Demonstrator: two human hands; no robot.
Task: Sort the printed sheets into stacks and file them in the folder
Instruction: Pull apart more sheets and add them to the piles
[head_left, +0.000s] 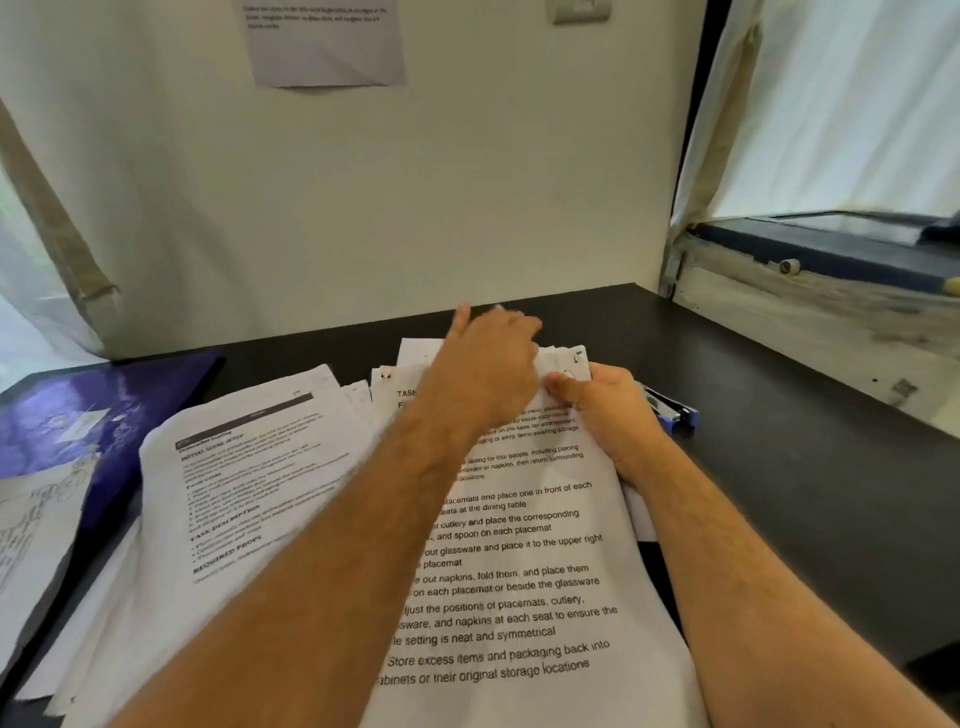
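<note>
Nearest the front edge of the dark table (779, 415), two bare forearms reach forward over loose printed sheets. Under the right forearm lies a sheet with large print (519, 597), running from the front edge toward the middle. To its left, a crumpled sheet with smaller print (244, 493) lies tilted on more paper that spreads to the front left corner. Farther in, the right hand (608, 410) pinches the top right part of the large-print stack, thumb on top and fingers curled beneath the paper. Just beside it, touching it, the left hand (483, 374) rests on the same sheets with its fingers bent over their far edge; whether those fingers grip the paper cannot be told. Past the right hand, a blue and black stapler (670, 410) lies on the table, partly hidden. Along the left edge sits a blue folder (93, 405), closed, a scribbled sheet (31, 519) overlapping its near corner.
</note>
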